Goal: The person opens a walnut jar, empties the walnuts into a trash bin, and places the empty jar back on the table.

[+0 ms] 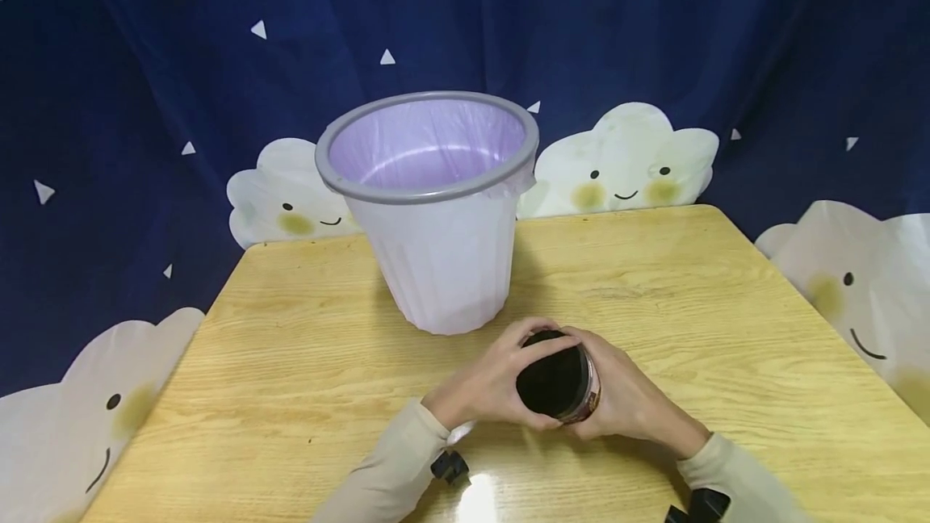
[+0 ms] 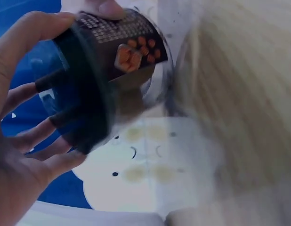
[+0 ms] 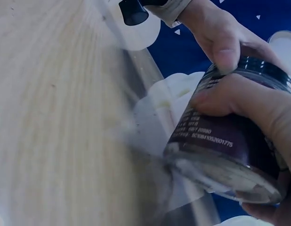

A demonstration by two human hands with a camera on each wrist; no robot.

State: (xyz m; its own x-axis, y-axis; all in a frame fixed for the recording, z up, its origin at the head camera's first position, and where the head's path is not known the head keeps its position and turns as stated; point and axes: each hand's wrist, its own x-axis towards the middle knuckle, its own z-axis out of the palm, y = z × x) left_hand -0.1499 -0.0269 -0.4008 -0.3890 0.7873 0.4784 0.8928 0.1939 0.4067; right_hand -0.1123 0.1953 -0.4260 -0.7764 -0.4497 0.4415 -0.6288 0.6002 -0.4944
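Observation:
Close above the wooden table, a clear jar [image 3: 221,129] with a dark printed label is held between both hands. My left hand [image 1: 501,378] grips its black lid [image 1: 554,375], thumb on one side and fingers spread round the edge. From the other side my right hand [image 1: 621,394] is wrapped round the jar's body, its thumb lying over the label in the right wrist view. Pictures of brown nuts show on the label [image 2: 131,44] in the left wrist view. The lid sits on the jar, which is tilted in both wrist views.
Behind the hands stands a white bin [image 1: 450,265] with a grey rim and a thin liner inside. The table [image 1: 291,370] reaches back to a dark blue curtain [image 1: 617,31] printed with clouds and small triangles. Bright glare lies on the table's near part.

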